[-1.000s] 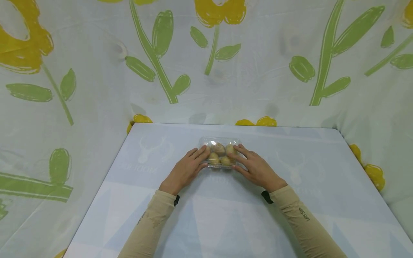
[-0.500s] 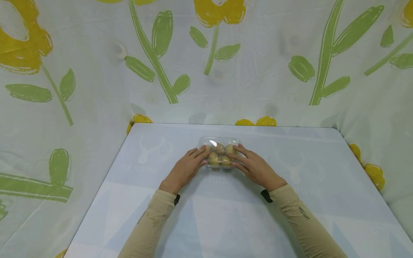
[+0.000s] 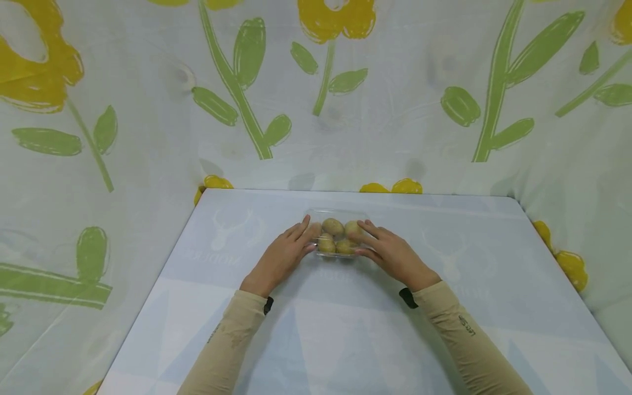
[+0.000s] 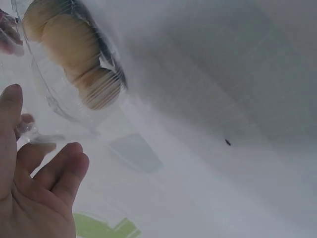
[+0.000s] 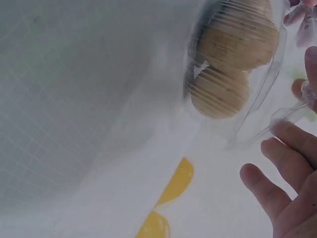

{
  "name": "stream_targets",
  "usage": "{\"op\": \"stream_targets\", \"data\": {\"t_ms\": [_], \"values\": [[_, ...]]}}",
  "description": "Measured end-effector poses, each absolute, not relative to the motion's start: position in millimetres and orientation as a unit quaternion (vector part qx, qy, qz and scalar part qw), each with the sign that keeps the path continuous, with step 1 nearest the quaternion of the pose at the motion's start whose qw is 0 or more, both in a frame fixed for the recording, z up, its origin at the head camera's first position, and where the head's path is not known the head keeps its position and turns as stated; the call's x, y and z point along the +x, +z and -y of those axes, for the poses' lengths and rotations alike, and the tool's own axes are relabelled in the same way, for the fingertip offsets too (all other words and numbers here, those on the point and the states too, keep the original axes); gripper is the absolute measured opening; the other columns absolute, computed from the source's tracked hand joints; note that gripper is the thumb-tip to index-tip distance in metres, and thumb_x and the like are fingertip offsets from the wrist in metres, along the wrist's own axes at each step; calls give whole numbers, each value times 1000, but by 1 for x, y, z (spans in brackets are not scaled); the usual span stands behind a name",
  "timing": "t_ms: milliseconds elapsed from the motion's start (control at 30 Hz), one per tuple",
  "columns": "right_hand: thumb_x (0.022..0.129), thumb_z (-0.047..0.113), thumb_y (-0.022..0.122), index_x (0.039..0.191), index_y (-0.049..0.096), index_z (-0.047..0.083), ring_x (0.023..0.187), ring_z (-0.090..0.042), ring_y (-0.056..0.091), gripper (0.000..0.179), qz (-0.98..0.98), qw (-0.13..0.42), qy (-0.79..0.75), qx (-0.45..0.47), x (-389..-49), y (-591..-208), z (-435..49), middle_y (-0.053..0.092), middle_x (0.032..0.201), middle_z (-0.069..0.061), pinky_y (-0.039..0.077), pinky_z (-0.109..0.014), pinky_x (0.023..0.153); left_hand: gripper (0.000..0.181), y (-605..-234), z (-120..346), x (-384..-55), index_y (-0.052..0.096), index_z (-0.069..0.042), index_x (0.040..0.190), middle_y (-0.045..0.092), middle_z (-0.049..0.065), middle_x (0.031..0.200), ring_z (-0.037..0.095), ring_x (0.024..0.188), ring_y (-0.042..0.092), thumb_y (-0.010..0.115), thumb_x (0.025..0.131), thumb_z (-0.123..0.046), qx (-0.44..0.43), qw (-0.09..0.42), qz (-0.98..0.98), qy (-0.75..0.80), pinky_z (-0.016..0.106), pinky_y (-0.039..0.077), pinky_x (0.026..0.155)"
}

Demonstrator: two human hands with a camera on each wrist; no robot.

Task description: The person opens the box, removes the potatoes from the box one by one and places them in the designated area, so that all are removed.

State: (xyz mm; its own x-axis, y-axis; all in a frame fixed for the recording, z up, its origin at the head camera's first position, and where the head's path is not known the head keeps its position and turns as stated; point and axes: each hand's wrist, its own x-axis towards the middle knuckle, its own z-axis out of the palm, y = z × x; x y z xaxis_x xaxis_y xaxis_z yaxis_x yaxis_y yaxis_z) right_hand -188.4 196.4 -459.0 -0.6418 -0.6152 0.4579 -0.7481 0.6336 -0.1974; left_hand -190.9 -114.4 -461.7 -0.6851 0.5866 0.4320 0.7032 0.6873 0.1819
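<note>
A clear plastic clamshell box (image 3: 340, 211) stands toward the far side of the table with several potatoes (image 3: 333, 227) inside. My left hand (image 3: 281, 255) grips its left edge, fingers bent about the rim. At the opposite edge, my right hand (image 3: 397, 255) holds the box with thumb and fingers spread over the side. The left wrist view shows the ribbed wall and a thin plastic flap (image 4: 44, 138) between the fingers of the left hand. In the right wrist view, the clear rim (image 5: 267, 94) runs down to the fingertips of the right hand.
The box is on a pale blue and white patterned table (image 3: 340, 340). Behind and beside the table hangs a white cloth (image 3: 380, 131) printed with yellow flowers and green leaves.
The bright glare over the potatoes has gone. My left fingers have shifted slightly up and left, while my right hand stays nearly in place at the box's edge.
</note>
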Motion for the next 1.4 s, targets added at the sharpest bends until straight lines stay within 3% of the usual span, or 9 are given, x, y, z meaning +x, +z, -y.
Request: {"op": "stream_targets", "data": {"t_ms": [100, 233, 400, 600, 933, 1400], "values": [[90, 21, 77, 136, 64, 12, 129, -41, 56, 48, 883, 185, 192, 386, -189, -456, -196, 54, 146, -20, 50, -57, 100, 51, -458, 118, -191, 48, -6, 151, 43, 26, 152, 42, 131, 53, 58, 105, -24, -347, 169, 908, -165, 51, 47, 105], [85, 21, 82, 134, 66, 11, 127, -38, 58, 52, 880, 205, 189, 384, -189, -453, -197, 58, 142, -18, 52, -53, 97, 44, -454, 124, -192, 56, -9, 146, 55, 20, 145, 38, 129, 56, 58, 105, -25, -336, 180, 911, -158, 50, 46, 105], [79, 17, 86, 131, 68, 8, 125, -36, 60, 56, 872, 235, 201, 380, -190, -450, -198, 64, 136, -15, 54, -50, 95, 41, -452, 130, -195, 65, -11, 137, 67, 11, 132, 34, 123, 62, 66, 100, -27, -344, 226, 897, -161, 49, 50, 101], [81, 8, 85, 128, 70, 9, 112, -26, 68, 50, 856, 273, 256, 358, -191, -447, -202, 68, 128, -7, 58, -43, 88, 34, -446, 131, -201, 72, -16, 128, 74, 3, 117, 28, 110, 69, 73, 95, -25, -346, 292, 873, -182, 47, 56, 90], [85, 13, 84, 108, 77, 10, 96, -22, 71, 24, 848, 350, 256, 305, -190, -438, -205, 75, 108, -2, 58, -40, 84, 23, -434, 129, -209, 79, -18, 116, 78, 0, 100, 21, 94, 73, 76, 94, -22, -322, 340, 861, -199, 41, 58, 75], [85, 12, 84, 103, 78, 9, 80, -23, 72, 20, 836, 409, 243, 273, -204, -424, -202, 77, 94, -4, 57, -43, 71, 12, -418, 122, -224, 81, -14, 102, 77, -1, 89, 19, 87, 72, 78, 92, -19, -298, 407, 841, -196, 37, 57, 65]]}}
